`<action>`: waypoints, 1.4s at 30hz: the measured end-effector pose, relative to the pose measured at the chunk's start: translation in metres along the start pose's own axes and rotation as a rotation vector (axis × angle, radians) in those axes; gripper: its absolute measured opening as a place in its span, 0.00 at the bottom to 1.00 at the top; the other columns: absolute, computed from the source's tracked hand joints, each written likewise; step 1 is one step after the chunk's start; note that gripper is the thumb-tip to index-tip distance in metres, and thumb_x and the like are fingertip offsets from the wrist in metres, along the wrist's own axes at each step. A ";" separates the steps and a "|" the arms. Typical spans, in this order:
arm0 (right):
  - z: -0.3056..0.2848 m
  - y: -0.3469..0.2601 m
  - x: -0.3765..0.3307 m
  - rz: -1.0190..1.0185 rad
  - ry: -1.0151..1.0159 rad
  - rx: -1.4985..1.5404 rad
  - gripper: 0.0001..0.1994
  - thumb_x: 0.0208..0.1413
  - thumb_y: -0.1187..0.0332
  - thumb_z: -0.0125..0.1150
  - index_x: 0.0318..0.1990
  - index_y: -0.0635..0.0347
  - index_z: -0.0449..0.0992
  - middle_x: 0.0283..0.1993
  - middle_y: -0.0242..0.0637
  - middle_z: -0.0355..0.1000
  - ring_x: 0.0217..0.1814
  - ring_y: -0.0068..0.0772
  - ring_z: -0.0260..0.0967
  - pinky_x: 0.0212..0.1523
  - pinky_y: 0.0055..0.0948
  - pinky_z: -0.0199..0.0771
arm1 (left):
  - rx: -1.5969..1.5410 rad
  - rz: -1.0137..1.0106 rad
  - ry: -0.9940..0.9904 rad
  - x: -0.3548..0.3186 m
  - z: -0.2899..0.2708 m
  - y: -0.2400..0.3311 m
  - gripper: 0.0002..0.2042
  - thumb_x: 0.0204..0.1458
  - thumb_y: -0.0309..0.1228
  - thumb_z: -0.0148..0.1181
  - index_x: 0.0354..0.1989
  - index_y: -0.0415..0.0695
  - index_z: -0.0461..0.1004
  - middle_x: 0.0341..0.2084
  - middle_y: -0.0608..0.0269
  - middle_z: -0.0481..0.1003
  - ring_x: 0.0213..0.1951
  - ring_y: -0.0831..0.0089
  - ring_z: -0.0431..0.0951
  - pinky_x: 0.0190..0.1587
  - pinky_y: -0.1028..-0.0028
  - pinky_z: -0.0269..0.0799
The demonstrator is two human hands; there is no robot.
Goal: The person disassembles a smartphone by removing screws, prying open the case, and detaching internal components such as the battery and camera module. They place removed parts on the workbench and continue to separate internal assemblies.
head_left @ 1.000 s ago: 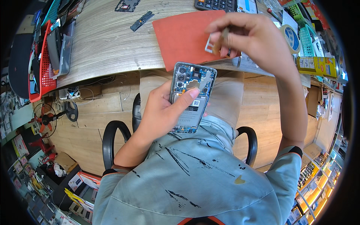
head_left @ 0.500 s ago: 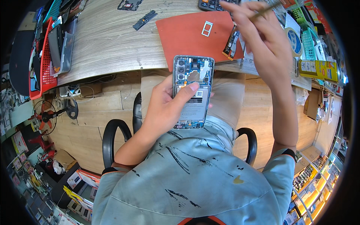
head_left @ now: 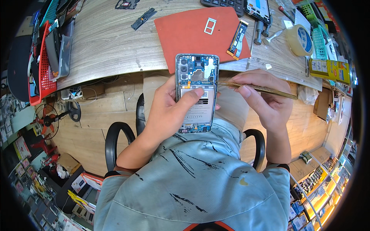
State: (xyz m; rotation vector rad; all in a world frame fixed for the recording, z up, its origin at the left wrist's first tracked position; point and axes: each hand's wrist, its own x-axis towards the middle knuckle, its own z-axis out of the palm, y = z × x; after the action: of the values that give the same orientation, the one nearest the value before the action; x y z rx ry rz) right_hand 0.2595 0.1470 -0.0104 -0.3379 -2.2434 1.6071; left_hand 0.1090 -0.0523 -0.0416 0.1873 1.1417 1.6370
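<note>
An opened smartphone [head_left: 197, 106], its back off and its circuit board, camera lenses and battery showing, is gripped upright in my left hand [head_left: 163, 109]. The left thumb presses on the top of the battery; the fingers wrap behind the phone. My right hand [head_left: 266, 96] pinches gold-coloured tweezers [head_left: 269, 91], whose tips point left at the phone's right edge, by the board. Whether the tips touch it I cannot tell. Beyond the phone, a red mat [head_left: 192, 34] carries a small metal card tray [head_left: 210, 26] and a dark flex-cable part [head_left: 237, 40].
Loose black phone parts [head_left: 143, 19] lie on the wooden desk [head_left: 104, 42]. A calculator [head_left: 223, 4], another phone [head_left: 257, 9], screwdrivers [head_left: 259, 32], a tape roll [head_left: 300, 40] and a yellow can [head_left: 329, 71] stand toward the right. A red basket [head_left: 40, 75] sits at the left edge.
My right hand has come down from above the mat's right side, bringing the tweezers beside the phone. The left hand keeps its hold on the phone, nearly still.
</note>
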 end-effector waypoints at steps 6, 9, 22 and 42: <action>0.003 0.003 0.000 -0.044 0.000 -0.037 0.12 0.57 0.80 0.73 0.48 0.71 0.86 0.47 0.49 0.85 0.49 0.38 0.82 0.49 0.33 0.80 | -0.003 -0.005 0.015 0.000 0.001 0.001 0.16 0.71 0.24 0.58 0.64 0.31 0.70 0.47 0.47 0.85 0.44 0.56 0.90 0.46 0.63 0.90; 0.004 0.006 0.001 -0.074 -0.009 -0.082 0.12 0.55 0.81 0.74 0.48 0.70 0.86 0.47 0.48 0.85 0.48 0.37 0.81 0.48 0.32 0.79 | 0.004 -0.007 0.019 0.000 0.001 0.002 0.16 0.71 0.24 0.58 0.64 0.31 0.71 0.46 0.47 0.85 0.43 0.56 0.90 0.46 0.63 0.90; -0.016 0.015 0.022 0.045 -0.179 0.085 0.14 0.57 0.80 0.73 0.51 0.72 0.85 0.45 0.47 0.83 0.50 0.37 0.82 0.51 0.32 0.80 | 0.037 -0.090 -0.038 0.000 -0.006 0.014 0.17 0.68 0.23 0.60 0.63 0.30 0.72 0.48 0.46 0.84 0.43 0.56 0.90 0.43 0.62 0.91; -0.033 -0.012 0.084 0.477 -0.710 0.237 0.09 0.61 0.76 0.74 0.45 0.73 0.88 0.39 0.49 0.86 0.29 0.33 0.84 0.28 0.26 0.84 | 0.244 -0.153 -0.197 -0.009 -0.020 0.029 0.19 0.64 0.25 0.66 0.62 0.32 0.77 0.46 0.57 0.86 0.44 0.75 0.86 0.48 0.72 0.83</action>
State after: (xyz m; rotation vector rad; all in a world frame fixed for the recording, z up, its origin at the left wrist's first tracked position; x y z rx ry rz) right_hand 0.1979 0.2047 0.0230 -0.2788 -2.5370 2.5408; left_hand 0.0805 -0.0702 -0.0265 0.4003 1.1713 1.3122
